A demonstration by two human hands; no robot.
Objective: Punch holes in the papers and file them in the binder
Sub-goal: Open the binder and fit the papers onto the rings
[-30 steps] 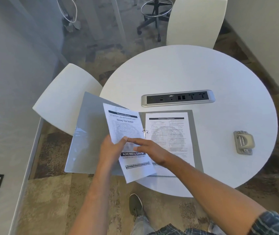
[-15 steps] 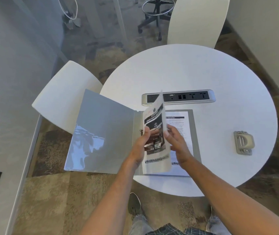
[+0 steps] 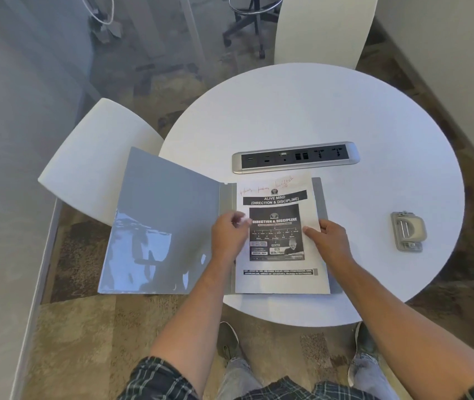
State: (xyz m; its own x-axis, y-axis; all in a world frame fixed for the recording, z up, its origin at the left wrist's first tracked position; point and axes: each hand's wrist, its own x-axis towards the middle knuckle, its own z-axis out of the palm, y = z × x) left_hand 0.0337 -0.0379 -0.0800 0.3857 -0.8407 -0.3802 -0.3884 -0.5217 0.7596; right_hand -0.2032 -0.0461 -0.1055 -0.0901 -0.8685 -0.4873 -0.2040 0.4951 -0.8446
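A grey binder [image 3: 169, 223] lies open on the near left of the round white table [image 3: 316, 111], its left cover hanging past the table edge. A printed sheet [image 3: 279, 272] headed "ALIVE MIND" lies face up on the binder's right half, covering the sheets below. My left hand [image 3: 230, 235] is at the sheet's left edge by the spine, fingers curled; the rings are hidden under it. My right hand [image 3: 328, 238] rests on the sheet's right edge, fingers pressing it. A grey hole punch [image 3: 407, 235] stands alone at the table's right.
A silver power and socket strip [image 3: 296, 157] is set into the table just beyond the binder. White chairs stand at the left [image 3: 94, 157] and at the far side [image 3: 322, 27]. A stool base [image 3: 247, 21] is further back. My feet are under the near edge.
The sheet was held over the left cover, then turned upright over the spine, and now lies flat, other face up, on the binder's right half. Both hands moved right with it.
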